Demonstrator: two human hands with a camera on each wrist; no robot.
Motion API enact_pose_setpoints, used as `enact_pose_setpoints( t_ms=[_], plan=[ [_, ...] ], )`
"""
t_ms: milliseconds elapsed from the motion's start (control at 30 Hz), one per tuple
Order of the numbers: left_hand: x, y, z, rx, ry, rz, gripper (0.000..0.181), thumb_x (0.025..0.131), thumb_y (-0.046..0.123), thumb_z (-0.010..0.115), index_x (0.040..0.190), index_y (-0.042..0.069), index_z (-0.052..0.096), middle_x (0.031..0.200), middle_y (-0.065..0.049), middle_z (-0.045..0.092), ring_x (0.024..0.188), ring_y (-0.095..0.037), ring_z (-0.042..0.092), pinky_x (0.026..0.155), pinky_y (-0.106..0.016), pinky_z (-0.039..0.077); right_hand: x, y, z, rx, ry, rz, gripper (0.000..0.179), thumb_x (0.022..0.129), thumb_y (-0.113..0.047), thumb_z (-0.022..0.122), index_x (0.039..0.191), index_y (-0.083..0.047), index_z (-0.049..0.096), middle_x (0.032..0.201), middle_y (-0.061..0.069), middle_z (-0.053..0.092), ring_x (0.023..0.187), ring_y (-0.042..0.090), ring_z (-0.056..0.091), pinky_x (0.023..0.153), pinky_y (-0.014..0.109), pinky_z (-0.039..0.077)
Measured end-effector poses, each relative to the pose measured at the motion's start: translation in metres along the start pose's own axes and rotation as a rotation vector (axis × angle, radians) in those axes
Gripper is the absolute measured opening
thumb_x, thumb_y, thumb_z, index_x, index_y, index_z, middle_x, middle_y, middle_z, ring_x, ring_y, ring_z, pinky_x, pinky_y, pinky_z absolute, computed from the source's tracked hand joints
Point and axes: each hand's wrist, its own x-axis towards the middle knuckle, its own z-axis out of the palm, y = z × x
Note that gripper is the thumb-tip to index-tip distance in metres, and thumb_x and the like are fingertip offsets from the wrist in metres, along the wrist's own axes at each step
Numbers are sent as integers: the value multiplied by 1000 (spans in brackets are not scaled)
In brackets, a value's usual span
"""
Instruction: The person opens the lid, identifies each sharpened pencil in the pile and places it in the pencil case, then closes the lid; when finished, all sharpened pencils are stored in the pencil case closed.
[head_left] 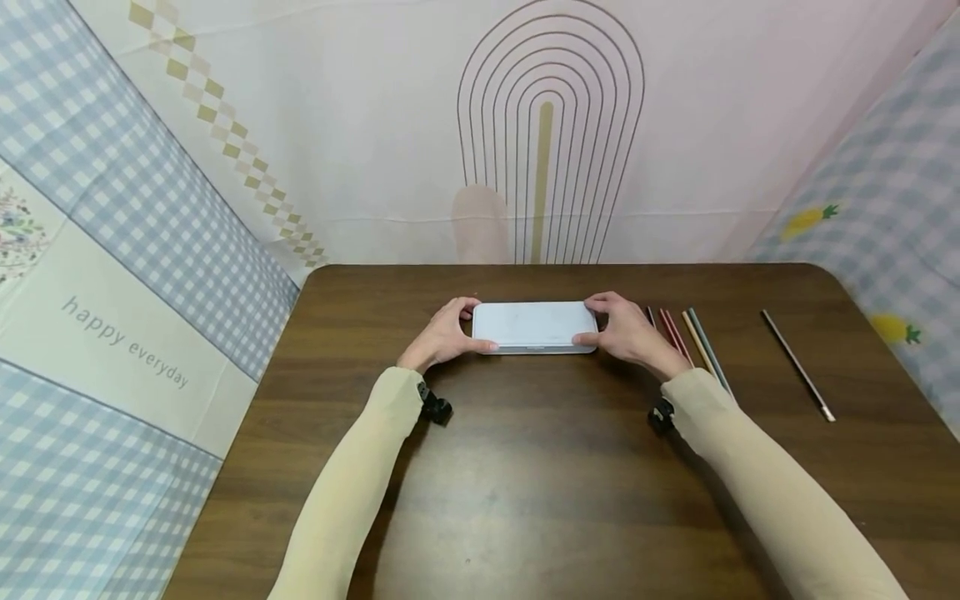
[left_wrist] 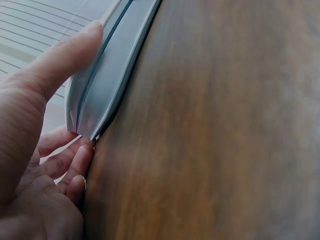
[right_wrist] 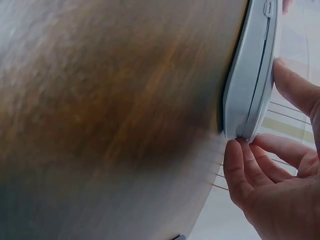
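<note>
A white, flat pencil case (head_left: 534,325) with rounded corners lies closed near the far side of the table. My left hand (head_left: 447,332) grips its left end, thumb along the front edge and fingers at the end. On the opposite end my right hand (head_left: 626,331) holds it the same way. Up close in the left wrist view, the thumb of the left hand (left_wrist: 30,130) presses the lid edge of the case (left_wrist: 107,67). The right wrist view shows a small latch on the front of the case (right_wrist: 247,75), with fingertips of the right hand (right_wrist: 280,185) touching its end.
Several pencils lie right of the case, partly behind the right forearm: red ones (head_left: 675,333), a tan one (head_left: 699,340) and a grey-blue one (head_left: 708,350). Farther right lies a single dark pencil (head_left: 798,367) on the brown wooden table (head_left: 525,483). A patterned cloth (head_left: 375,125) hangs behind.
</note>
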Motion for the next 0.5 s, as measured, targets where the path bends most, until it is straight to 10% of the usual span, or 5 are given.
enact_pose_setpoints(
  t_ms=[500],
  plan=[
    [-16, 0, -11, 51, 34, 4, 96, 88, 44, 91, 164, 12, 42, 162, -15, 49, 151, -33, 45, 126, -54, 41, -5, 0, 12, -25, 26, -7, 83, 102, -39, 78, 163, 6, 43, 168, 31, 39, 155, 52, 39, 128, 69, 34]
  ],
)
